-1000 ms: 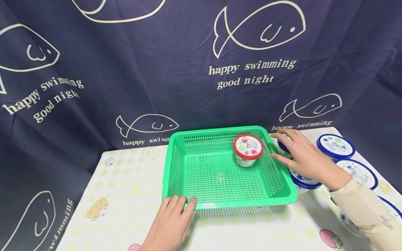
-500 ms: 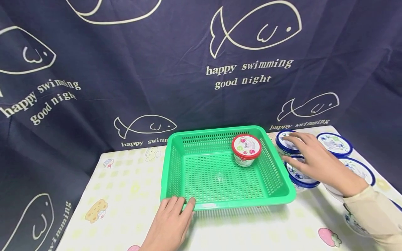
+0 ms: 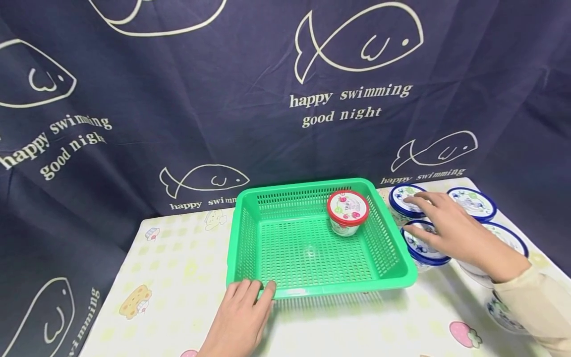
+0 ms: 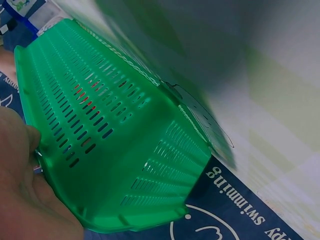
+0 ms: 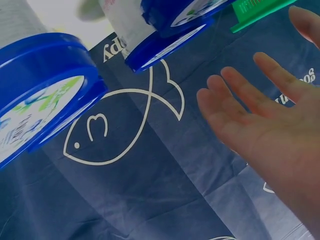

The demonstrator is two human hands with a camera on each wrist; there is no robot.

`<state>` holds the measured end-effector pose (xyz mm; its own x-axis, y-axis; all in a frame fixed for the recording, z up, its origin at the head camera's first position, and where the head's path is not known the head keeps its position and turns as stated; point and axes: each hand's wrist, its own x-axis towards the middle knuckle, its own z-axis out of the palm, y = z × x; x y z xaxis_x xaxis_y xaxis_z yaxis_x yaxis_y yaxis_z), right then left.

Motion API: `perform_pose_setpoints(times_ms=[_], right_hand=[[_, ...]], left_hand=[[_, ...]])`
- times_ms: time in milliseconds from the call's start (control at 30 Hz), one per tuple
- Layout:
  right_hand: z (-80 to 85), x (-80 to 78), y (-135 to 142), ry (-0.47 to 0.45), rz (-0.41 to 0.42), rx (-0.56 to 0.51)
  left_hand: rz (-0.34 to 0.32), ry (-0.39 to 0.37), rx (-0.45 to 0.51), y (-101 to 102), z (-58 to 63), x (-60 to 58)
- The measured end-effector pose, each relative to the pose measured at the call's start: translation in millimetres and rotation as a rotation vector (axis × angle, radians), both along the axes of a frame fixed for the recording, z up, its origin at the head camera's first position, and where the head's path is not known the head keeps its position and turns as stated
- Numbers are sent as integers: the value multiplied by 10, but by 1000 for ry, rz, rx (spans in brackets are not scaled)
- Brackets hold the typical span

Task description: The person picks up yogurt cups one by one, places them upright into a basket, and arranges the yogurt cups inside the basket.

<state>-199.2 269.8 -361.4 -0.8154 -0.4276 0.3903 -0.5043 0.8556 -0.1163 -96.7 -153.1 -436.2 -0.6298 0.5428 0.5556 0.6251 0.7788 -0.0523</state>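
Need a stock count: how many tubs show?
6: red-lidded tub in the basket; right of it, two blue-lidded tubs, two others farther right, and one tub partly behind the sleeve. More may be hidden.

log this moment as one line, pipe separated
left hand: holds near rim of green basket | right hand: above blue-lidded tubs, holding nothing | inside basket: red-lidded tub

On the tabletop (image 3: 178, 277), a basket (image 3: 343, 287) is standing before a cloth (image 3: 250, 99), one tub (image 3: 348, 208) is sitting in the basket's far right part, and several other tubs (image 3: 472, 203) are standing to the basket's right.
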Motion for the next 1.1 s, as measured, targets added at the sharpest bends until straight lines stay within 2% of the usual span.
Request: perform_pose_setpoints(times_ms=[333, 633, 867, 1100], right_hand=[[-38, 111, 38, -100, -55, 45], [-77, 146, 73, -56, -41, 73], [-99, 187, 92, -116, -59, 73], [-119, 200, 80, -122, -38, 73]], left_hand=[[-9, 29, 8, -8, -9, 1], [-12, 25, 11, 8, 9, 6], [-14, 21, 13, 8, 2, -2], [-13, 32, 16, 1, -12, -4]])
